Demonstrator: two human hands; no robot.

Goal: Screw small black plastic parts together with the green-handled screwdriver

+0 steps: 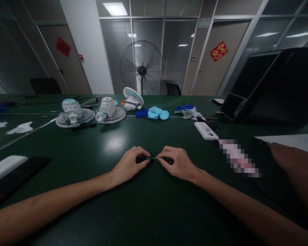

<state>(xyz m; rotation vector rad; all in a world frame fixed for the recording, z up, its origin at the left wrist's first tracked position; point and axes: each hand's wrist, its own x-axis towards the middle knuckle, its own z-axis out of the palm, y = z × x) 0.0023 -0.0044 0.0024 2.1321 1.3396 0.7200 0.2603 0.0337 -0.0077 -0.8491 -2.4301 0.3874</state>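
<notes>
My left hand is closed around a small dark piece with green on it, low over the table in front of me. Facing it, my right hand pinches a small screwdriver with a dark handle. Its thin metal shaft points left at the dark piece; whether the two touch I cannot tell. My fingers hide much of both things.
On the green table, two small fans lie face down, with another fan behind. Light-blue fan blades, gloves and a white power bank lie beyond my hands. Another person's hand is at right.
</notes>
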